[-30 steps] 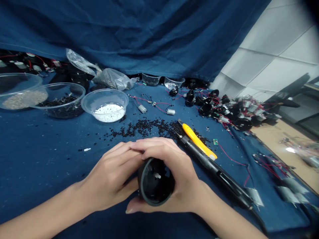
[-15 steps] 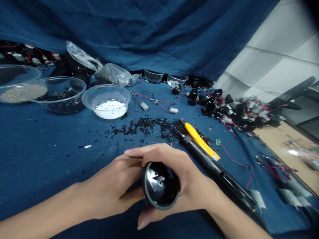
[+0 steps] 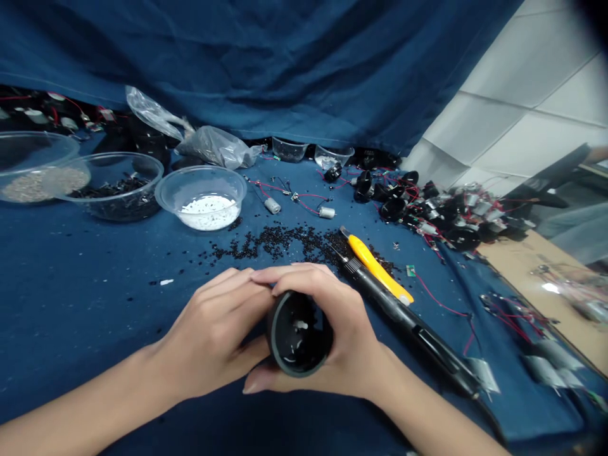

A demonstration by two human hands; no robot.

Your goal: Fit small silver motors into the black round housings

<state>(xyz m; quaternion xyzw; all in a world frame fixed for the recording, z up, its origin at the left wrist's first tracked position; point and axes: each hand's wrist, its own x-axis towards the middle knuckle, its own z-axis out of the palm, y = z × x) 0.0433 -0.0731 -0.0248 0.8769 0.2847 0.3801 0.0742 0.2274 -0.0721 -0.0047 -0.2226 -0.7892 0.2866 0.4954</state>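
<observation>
A round black cup-shaped part is held between both hands, its open rim facing me, with a small white piece visible deep inside. My right hand wraps round its right side, thumb below and fingers over the top. My left hand presses against its left side, fingers closed and partly hidden behind it. Just beyond the hands lie scattered small black pieces. A yellow-handled cutter and a black electric screwdriver lie side by side to the right of my right hand.
Clear bowls stand at the left, one with white pieces, another with black parts. A plastic bag lies behind them. Small motors with red wires are at the centre back; black housings pile up at the right.
Both hands have lifted the black part slightly up and left, and its opening has tilted. My left fingers have shifted along its side. At the far right, a blurred pale shape has appeared.
</observation>
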